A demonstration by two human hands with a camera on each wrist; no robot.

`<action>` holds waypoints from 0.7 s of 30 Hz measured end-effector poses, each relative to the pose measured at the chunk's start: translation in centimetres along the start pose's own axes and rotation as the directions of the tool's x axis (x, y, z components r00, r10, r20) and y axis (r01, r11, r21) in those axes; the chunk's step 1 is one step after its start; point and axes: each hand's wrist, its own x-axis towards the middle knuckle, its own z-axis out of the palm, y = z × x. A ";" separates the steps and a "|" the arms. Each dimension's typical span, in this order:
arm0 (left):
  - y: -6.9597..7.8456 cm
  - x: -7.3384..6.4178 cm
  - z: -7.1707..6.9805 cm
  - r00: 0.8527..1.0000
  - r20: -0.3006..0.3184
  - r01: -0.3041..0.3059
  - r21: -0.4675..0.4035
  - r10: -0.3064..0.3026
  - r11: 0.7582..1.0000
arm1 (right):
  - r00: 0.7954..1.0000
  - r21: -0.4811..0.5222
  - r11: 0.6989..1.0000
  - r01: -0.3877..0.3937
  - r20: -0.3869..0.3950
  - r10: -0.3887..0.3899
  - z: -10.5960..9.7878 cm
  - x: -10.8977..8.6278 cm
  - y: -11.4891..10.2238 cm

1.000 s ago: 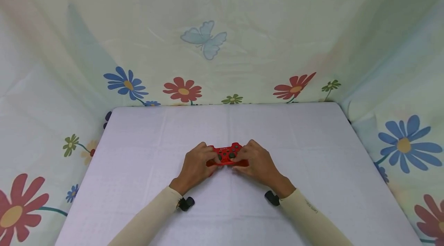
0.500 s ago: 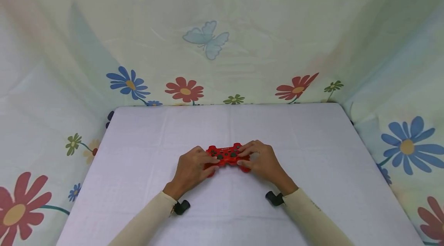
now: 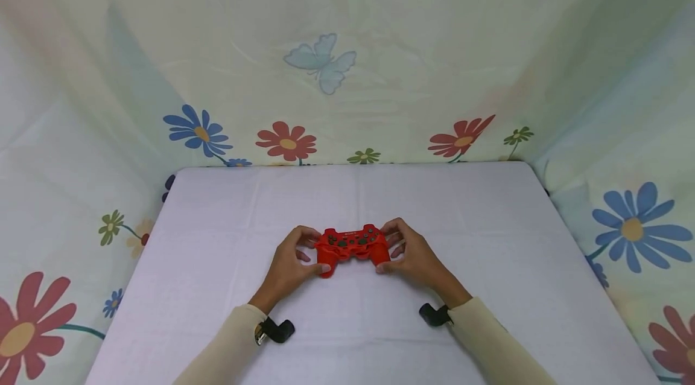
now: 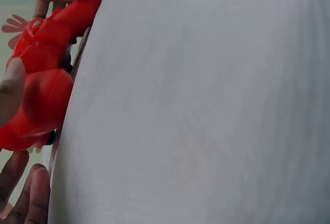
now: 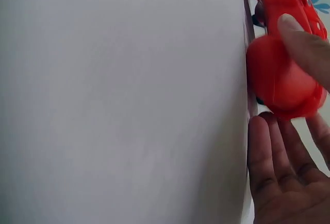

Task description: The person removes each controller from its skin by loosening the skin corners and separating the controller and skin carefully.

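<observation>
A red game controller (image 3: 350,235) with dark thumbsticks and buttons lies near the middle of the white-covered table. A red, rubbery-looking cover (image 3: 378,250) surrounds its handles, its edge rumpled across the front. On the left, my left hand (image 3: 288,261) rests its thumb on one handle, fingers loosely spread beside the controller's end. My right hand (image 3: 415,255) flanks the other end, thumb against that handle. In the right wrist view, several fingers (image 5: 260,144) are extended below the covered handle (image 5: 281,77). The controller's underside is hidden in the head view.
The table (image 3: 358,198) has a white cloth. Floral curtains (image 3: 380,71) hang behind it and at both sides. A black wrist camera (image 3: 279,330) sits at the left cuff, another black wrist camera (image 3: 434,314) at the right cuff.
Both hands have moved outward from the controller's front to its ends, thumbs now on the handles. More of the controller and the rumpled cover shows.
</observation>
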 end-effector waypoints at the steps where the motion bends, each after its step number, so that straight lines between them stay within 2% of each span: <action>1: -0.1 0.1 0.0 1.000 0.012 0.018 -0.024 -0.018 1.000 | 1.000 0.006 1.000 0.000 0.005 0.000 0.0 0.1 0.0; 7: -0.2 0.6 0.1 0.999 0.034 0.042 -0.054 -0.040 0.998 | 1.000 0.056 0.998 -0.027 -0.005 0.028 0.1 0.3 0.1; 15: -0.1 1.2 -0.3 0.996 0.084 0.013 0.006 -0.013 1.000 | 0.999 0.125 0.992 -0.026 -0.029 0.030 0.2 0.4 0.6; 21: -0.6 1.3 -0.4 0.997 0.081 0.002 0.022 -0.004 1.000 | 0.998 0.126 0.992 -0.032 -0.051 0.039 0.5 0.5 0.9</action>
